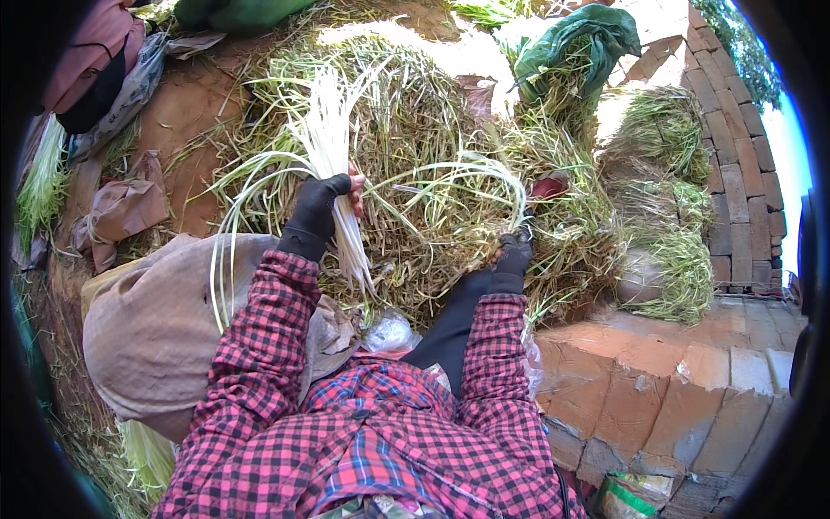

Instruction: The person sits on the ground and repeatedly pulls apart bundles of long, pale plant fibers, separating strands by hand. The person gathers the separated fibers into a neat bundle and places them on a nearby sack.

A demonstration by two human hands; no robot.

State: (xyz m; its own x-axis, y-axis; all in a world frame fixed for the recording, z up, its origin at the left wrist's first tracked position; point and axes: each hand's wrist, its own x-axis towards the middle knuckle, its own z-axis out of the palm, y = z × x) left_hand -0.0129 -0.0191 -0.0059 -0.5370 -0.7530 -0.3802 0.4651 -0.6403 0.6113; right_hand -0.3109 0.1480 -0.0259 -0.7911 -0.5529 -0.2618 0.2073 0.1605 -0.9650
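My left hand (324, 201), in a black fingerless glove, grips a bundle of pale, leek-like stalks (327, 143). Their white ends point down towards my lap, and several long blades droop over my left forearm. To the right, my right hand (513, 250), also in a dark glove, is closed around the lower end of a few thin yellow-green leaves (480, 167) that arch to the left and look slightly blurred. Both hands are above a large heap of trimmed leaves and dry straw-like waste (415, 240). The right fingertips are partly hidden.
A beige cloth (155, 331) covers something at my left. Another person's pink clothing (97, 45) shows at upper left, near more stalks (45, 181). A green mesh sack (583, 48) stands at upper right. Brick blocks (622, 383) lie at lower right, below a brick wall (733, 143).
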